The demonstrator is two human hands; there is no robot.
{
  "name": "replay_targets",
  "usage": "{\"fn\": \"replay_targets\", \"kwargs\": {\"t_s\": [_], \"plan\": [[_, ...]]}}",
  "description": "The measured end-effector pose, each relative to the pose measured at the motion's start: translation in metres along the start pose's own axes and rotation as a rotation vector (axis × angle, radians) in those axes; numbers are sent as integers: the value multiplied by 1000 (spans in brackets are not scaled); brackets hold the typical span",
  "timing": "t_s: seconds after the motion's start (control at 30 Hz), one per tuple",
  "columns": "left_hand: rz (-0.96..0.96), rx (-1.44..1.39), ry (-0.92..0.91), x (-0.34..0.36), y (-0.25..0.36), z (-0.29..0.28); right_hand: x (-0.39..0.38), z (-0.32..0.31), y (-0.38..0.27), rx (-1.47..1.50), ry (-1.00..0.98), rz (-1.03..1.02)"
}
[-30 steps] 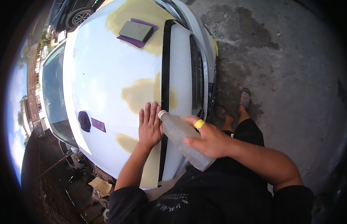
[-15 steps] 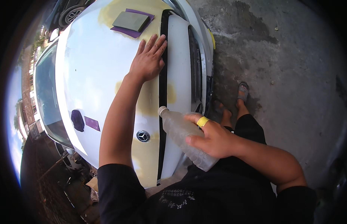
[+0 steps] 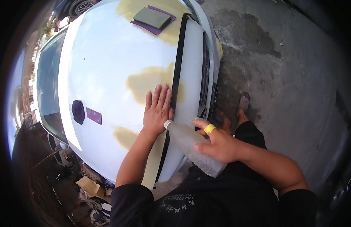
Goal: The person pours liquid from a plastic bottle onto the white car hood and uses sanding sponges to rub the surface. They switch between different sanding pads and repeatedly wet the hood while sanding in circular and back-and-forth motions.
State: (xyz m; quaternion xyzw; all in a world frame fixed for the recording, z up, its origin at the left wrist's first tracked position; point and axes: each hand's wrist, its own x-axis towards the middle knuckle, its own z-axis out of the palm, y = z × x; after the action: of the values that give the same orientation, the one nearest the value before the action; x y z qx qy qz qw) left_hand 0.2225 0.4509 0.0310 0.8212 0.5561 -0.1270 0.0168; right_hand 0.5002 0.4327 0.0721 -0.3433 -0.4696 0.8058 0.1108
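My left hand [image 3: 158,109] lies flat on the white car hood [image 3: 103,72], its fingers stretched out over the near side of a yellowish-beige patch [image 3: 145,83]. In my right hand [image 3: 217,143], with a yellow band round one finger, is a cloudy plastic bottle [image 3: 188,145]. The bottle is tilted, its white cap [image 3: 168,124] close beside my left wrist. Another beige patch [image 3: 125,137] shows left of my left forearm. A dark gap [image 3: 178,56] runs along the hood's front edge.
A grey-green block [image 3: 152,18] rests on a purple sheet [image 3: 171,20] at the hood's far end. Farther left lie a dark purple bundle [image 3: 78,112] and a purple strip [image 3: 94,116]. Cardboard [image 3: 89,186] and clutter sit at lower left; concrete floor [image 3: 296,98] extends right.
My left hand has slid toward me along the hood's front edge, uncovering the middle beige patch. The round emblem is now hidden. My right hand keeps hold of the bottle.
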Motion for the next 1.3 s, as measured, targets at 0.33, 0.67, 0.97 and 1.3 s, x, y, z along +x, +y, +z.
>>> {"fn": "replay_targets", "kwargs": {"t_s": [0.33, 0.67, 0.97, 1.3], "plan": [[-179, 31, 3, -38, -14, 2, 7, -23, -16, -2, 25, 48], [-719, -26, 134, 109, -50, -16, -18, -32, -15, 231, 77, 40], [-745, -19, 226, 4, 11, 15, -13, -38, -30, 129, -49, 28], [-979, -79, 171, 35, -10, 3, -5, -48, -38, 18, -113, -37]]}}
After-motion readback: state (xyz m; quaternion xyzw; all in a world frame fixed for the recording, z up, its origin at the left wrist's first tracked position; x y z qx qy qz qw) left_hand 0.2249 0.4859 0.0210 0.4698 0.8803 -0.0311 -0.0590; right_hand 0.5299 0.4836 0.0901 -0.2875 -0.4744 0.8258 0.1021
